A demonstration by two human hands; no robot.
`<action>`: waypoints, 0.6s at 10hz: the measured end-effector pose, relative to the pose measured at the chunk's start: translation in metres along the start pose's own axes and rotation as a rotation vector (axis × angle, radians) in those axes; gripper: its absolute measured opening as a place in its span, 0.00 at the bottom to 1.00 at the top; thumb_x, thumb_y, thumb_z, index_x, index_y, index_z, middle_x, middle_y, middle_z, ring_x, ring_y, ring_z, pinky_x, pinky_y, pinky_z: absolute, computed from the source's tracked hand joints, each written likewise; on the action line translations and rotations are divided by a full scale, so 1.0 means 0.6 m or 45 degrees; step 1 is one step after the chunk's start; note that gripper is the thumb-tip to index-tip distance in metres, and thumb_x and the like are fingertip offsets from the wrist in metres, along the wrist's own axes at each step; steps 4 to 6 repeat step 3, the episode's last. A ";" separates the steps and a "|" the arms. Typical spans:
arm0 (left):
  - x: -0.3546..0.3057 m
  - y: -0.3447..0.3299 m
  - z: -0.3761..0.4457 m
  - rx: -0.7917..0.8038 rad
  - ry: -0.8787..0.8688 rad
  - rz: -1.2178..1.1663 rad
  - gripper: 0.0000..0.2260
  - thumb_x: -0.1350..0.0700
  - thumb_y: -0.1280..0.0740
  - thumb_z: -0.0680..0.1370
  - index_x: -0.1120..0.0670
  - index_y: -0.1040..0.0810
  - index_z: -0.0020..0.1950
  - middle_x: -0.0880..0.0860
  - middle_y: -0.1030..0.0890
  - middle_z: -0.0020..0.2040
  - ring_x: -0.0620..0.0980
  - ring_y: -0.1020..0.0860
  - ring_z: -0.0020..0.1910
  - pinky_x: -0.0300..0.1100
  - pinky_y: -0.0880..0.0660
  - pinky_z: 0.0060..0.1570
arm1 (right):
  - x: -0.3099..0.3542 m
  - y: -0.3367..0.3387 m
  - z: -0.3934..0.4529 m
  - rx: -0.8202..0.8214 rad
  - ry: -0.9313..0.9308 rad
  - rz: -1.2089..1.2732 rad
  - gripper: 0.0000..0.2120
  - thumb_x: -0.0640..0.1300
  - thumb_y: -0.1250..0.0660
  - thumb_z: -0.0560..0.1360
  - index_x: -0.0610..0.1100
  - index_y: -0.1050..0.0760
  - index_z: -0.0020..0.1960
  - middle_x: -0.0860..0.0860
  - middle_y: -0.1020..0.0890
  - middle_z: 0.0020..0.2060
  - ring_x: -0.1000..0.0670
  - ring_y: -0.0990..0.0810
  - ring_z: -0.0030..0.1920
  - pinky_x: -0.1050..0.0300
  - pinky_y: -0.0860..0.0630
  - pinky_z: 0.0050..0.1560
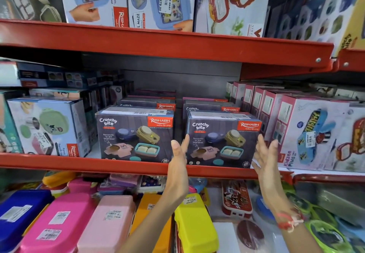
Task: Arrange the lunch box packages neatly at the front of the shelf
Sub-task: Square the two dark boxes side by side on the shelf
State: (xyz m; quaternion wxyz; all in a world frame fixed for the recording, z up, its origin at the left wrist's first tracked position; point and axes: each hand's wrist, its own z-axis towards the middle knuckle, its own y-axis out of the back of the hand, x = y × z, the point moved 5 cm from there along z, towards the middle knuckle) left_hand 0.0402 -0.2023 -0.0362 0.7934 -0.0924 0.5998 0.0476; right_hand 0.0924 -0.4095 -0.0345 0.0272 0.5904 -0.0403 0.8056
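Two dark lunch box packages stand side by side at the front edge of the middle red shelf [118, 164], a narrow gap between them. The left package [136, 136] stands alone, with no hand on it. The right package [221, 140] sits between the person's two raised hands.

The left hand [177, 165] is held upright with the palm turned toward the package's left side. Its fingers [184, 144] are straight and loosely spread, with the tips lying against or just beside the lower left edge of the box; whether they truly touch cannot be told. The right hand [265, 160] mirrors it at the package's right side, palm inward, fingers [263, 144] open and slightly apart, just beside the right front corner. Neither hand is closed around the box.

More packages of the same kind are lined up behind both front ones. To the right stands a row of pink boxes [276, 118], the nearest just beside the right hand. To the left stands a box showing a green lunch box [47, 126]. On the shelf below lie coloured plastic lunch boxes, among them a yellow one [195, 227] and a pink one [59, 223].
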 end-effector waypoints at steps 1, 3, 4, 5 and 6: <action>0.000 0.002 -0.002 0.025 -0.017 0.037 0.42 0.25 0.61 0.65 0.40 0.38 0.74 0.46 0.38 0.76 0.47 0.42 0.76 0.52 0.47 0.76 | 0.000 0.003 -0.005 -0.003 0.015 -0.006 0.41 0.75 0.58 0.68 0.59 0.44 0.77 0.57 0.39 0.77 0.57 0.40 0.73 0.54 0.44 0.71; -0.010 0.010 -0.004 0.014 -0.014 0.070 0.41 0.22 0.58 0.63 0.36 0.39 0.72 0.41 0.38 0.74 0.47 0.41 0.76 0.53 0.47 0.76 | 0.009 -0.001 -0.016 -0.038 0.069 -0.053 0.47 0.79 0.56 0.65 0.57 0.45 0.77 0.56 0.41 0.78 0.54 0.42 0.77 0.46 0.47 0.77; -0.010 0.010 -0.004 0.014 -0.014 0.070 0.41 0.22 0.58 0.63 0.36 0.39 0.72 0.41 0.38 0.74 0.47 0.41 0.76 0.53 0.47 0.76 | 0.009 -0.001 -0.016 -0.038 0.069 -0.053 0.47 0.79 0.56 0.65 0.57 0.45 0.77 0.56 0.41 0.78 0.54 0.42 0.77 0.46 0.47 0.77; -0.010 0.010 -0.004 0.014 -0.014 0.070 0.41 0.22 0.58 0.63 0.36 0.39 0.72 0.41 0.38 0.74 0.47 0.41 0.76 0.53 0.47 0.76 | 0.009 -0.001 -0.016 -0.038 0.069 -0.053 0.47 0.79 0.56 0.65 0.57 0.45 0.77 0.56 0.41 0.78 0.54 0.42 0.77 0.46 0.47 0.77; -0.010 0.010 -0.004 0.014 -0.014 0.070 0.41 0.22 0.58 0.63 0.36 0.39 0.72 0.41 0.38 0.74 0.47 0.41 0.76 0.53 0.47 0.76 | 0.009 -0.001 -0.016 -0.038 0.069 -0.053 0.47 0.79 0.56 0.65 0.57 0.45 0.77 0.56 0.41 0.78 0.54 0.42 0.77 0.46 0.47 0.77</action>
